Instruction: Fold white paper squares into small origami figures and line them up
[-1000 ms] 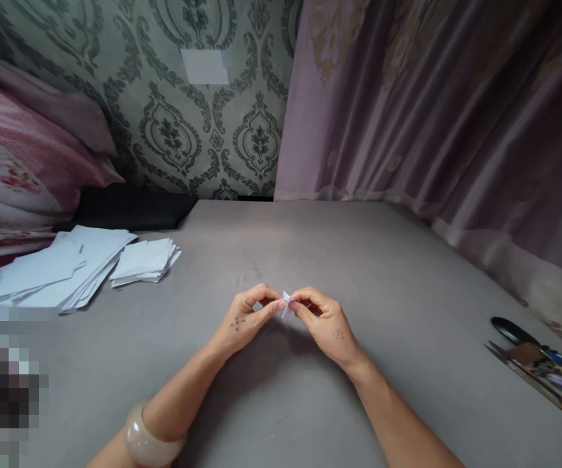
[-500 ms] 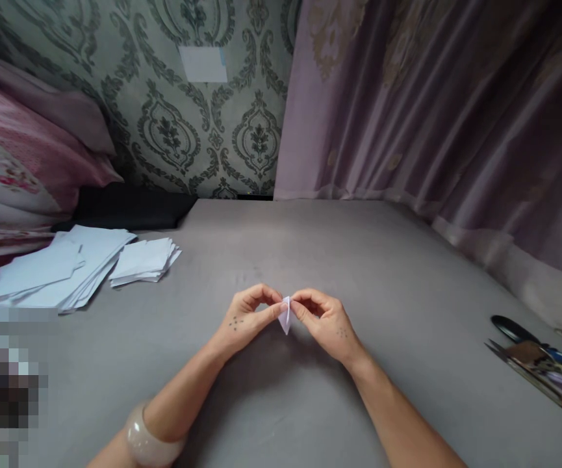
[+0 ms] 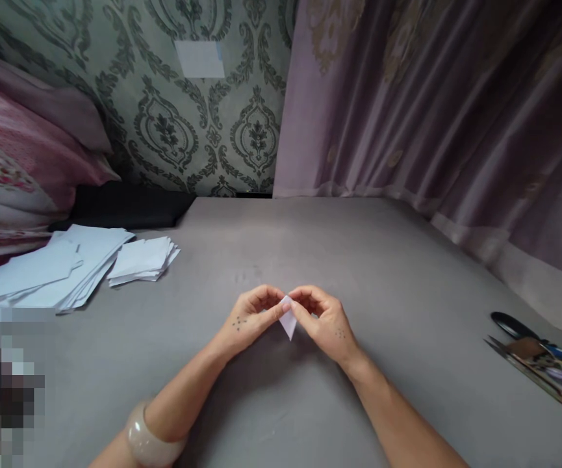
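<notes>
A small piece of folded white paper [image 3: 288,324] is held up over the table between my two hands, its pointed end hanging down. My left hand [image 3: 253,318] pinches it from the left with thumb and fingers. From the right, my right hand [image 3: 323,320] pinches its upper part. The thumbs nearly meet near the top of the paper, and the fingers behind hide some of the upper folds. A pale bangle [image 3: 151,437] circles my left wrist.
On the grey table [image 3: 281,416], large white sheets [image 3: 47,273] and a stack of smaller paper pieces [image 3: 139,260] lie at the left. A folded black cloth [image 3: 129,207] is behind them. Scissors [image 3: 509,325] and small tools [image 3: 536,374] lie at the far right.
The folded paper has turned from edge-on to showing a flat, diamond-like face. My right thumb and fingers have shifted slightly left over its top. The view has tilted a little.
</notes>
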`<state>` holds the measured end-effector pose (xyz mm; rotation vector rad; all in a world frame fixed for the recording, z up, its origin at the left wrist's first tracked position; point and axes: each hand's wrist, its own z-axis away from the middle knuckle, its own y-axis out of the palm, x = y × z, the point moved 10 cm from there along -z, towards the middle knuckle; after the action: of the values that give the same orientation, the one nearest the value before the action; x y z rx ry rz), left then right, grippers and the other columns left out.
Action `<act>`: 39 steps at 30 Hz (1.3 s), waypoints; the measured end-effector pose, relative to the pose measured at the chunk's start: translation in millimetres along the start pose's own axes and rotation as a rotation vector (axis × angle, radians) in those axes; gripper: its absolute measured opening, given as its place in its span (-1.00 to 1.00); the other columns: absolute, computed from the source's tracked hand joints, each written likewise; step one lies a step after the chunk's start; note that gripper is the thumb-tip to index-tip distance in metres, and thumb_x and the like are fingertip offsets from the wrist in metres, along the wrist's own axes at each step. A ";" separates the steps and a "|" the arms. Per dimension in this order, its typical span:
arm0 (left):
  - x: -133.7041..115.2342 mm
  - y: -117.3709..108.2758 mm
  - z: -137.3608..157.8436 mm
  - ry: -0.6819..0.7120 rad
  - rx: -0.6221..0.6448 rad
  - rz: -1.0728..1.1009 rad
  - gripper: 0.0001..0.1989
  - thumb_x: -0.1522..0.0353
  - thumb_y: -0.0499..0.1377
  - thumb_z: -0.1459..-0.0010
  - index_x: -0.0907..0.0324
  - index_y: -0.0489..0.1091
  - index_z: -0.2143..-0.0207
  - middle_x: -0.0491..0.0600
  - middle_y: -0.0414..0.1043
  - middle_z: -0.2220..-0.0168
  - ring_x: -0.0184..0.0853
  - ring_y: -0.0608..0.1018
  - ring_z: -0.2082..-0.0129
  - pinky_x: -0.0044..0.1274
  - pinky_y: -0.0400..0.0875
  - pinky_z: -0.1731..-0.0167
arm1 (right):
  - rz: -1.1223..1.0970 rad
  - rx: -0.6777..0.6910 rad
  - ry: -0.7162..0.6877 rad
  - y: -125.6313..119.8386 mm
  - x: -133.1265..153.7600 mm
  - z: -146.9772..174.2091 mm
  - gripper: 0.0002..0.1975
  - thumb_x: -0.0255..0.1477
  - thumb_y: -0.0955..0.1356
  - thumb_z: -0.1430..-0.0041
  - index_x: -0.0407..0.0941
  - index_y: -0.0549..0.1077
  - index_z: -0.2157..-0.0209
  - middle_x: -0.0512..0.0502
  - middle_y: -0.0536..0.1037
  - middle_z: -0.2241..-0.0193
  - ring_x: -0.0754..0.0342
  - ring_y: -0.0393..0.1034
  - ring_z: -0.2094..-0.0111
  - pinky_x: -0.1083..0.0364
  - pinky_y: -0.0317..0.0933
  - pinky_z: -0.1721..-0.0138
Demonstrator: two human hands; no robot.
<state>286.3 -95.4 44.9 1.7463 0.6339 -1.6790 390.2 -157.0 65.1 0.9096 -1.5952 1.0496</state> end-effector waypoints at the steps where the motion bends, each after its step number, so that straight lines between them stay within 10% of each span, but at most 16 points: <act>1: 0.9 -0.3 0.1 -0.022 -0.004 0.010 -0.76 0.24 0.30 -0.02 0.24 0.44 0.37 -0.07 0.48 0.43 -0.41 0.48 0.42 -0.57 0.36 0.35 | -0.011 -0.014 -0.006 -1.6 1.2 -0.1 -0.86 -0.37 0.36 -0.10 -0.11 0.42 0.29 -0.02 0.49 0.44 0.13 0.36 0.45 0.14 0.25 0.40; 29: 6.4 -7.4 1.5 -0.088 -0.128 0.127 -0.76 0.28 0.36 0.08 0.27 0.44 0.50 -0.09 0.51 0.51 -0.43 0.49 0.48 -0.59 0.35 0.36 | -0.355 -0.036 0.300 1.7 -30.4 -0.1 -0.73 -0.23 0.47 0.04 -0.14 0.52 0.37 0.06 0.44 0.54 0.27 0.19 0.56 0.23 0.08 0.53; 39: 18.8 3.4 1.8 -0.153 0.086 -0.037 -0.73 0.24 0.34 0.04 0.24 0.45 0.35 -0.08 0.48 0.44 -0.44 0.45 0.45 -0.63 0.26 0.44 | 0.054 0.197 0.161 2.9 -12.7 0.9 -0.83 -0.31 0.38 -0.08 -0.12 0.54 0.46 0.03 0.50 0.52 0.17 0.30 0.48 0.18 0.17 0.42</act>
<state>288.8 -100.5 26.6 1.6536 0.5348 -1.8697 390.3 -156.0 52.0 0.8911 -1.4078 1.3024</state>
